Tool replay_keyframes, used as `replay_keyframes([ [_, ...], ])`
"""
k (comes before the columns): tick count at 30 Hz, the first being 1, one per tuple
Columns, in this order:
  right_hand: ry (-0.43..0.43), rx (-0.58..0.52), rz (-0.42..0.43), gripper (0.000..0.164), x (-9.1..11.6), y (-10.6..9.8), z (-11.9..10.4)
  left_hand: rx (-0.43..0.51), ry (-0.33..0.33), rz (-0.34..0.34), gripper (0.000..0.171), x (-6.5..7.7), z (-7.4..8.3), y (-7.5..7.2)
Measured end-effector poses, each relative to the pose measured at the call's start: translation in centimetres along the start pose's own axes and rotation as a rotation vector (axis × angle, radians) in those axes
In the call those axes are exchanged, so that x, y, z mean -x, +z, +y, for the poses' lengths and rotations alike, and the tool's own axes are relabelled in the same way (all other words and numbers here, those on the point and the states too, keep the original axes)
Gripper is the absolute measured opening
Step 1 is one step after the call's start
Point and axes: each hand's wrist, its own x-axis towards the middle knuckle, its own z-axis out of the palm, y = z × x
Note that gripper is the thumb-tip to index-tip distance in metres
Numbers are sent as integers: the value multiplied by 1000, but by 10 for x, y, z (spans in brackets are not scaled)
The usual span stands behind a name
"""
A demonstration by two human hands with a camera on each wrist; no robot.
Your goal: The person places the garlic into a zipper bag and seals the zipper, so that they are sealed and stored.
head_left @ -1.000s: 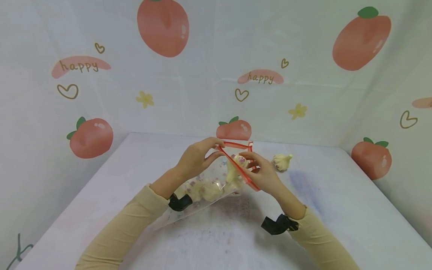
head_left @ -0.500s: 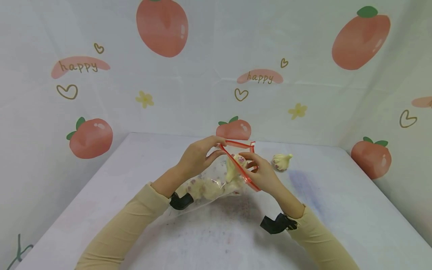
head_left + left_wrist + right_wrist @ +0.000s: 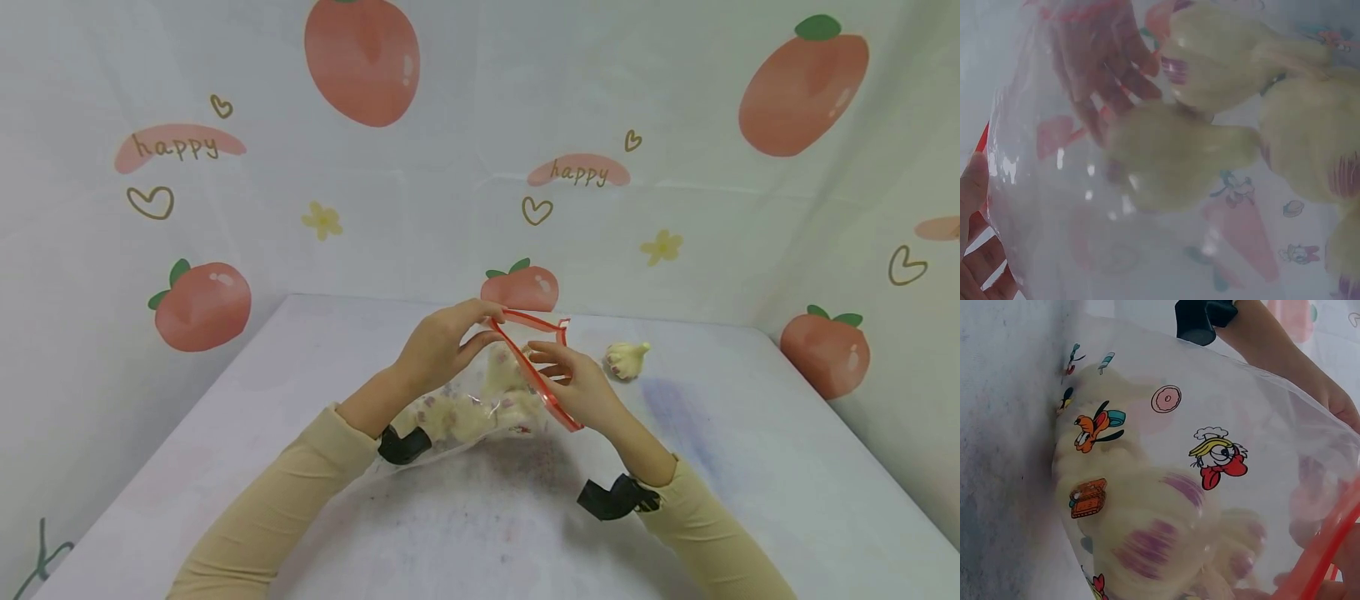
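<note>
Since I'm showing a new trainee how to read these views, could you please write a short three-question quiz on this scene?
1. How many garlic bulbs lie on the table outside the bag? A) none, B) one, C) three
2. True or false: the bag's mouth is sealed shut.
3. Which hand is nearer the loose bulb?

Key:
1. B
2. False; it gapes open, with the left hand gripping its red rim.
3. The right hand.

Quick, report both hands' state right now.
Left hand: closed, holding the bag at its mouth.
Right hand: open, partly inside the bag.
</note>
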Motion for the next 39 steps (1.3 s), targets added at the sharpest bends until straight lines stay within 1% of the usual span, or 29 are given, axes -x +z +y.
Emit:
replay_keyframes([
  [4, -5, -1, -7, 39, 1, -1, 1, -4, -8, -5, 23, 0, 0, -1],
  [9, -49, -1, 19, 30, 4, -5, 1, -1, -21, 4, 22, -1, 0, -2],
  [11, -48, 3, 36, 27, 6, -8, 1, 5, -21, 9, 22, -1, -1, -2],
  [14, -39, 23, 78, 23, 9, -14, 3, -2, -19, 12, 23, -1, -2, -2],
  [17, -45, 39, 138, 21, 12, -22, 6, -13, -23, 13, 24, 0, -2, -3],
  [21, -47, 61, 196, 20, 14, -33, 12, -16, -25, 31, 24, -2, -3, -6],
  [25, -16, 88, 217, 22, 17, -42, 18, -5, -27, 44, 22, -5, -4, -10],
  [31, 34, 118, 235, 24, 19, -51, 28, 8, -51, 55, 20, -7, -6, -13],
  [34, 59, 124, 243, 25, 20, -55, 33, 16, -57, 54, 20, -8, -6, -13],
  [39, 112, 128, 252, 29, 20, -60, 38, 21, -48, 50, 20, -7, -8, -10],
])
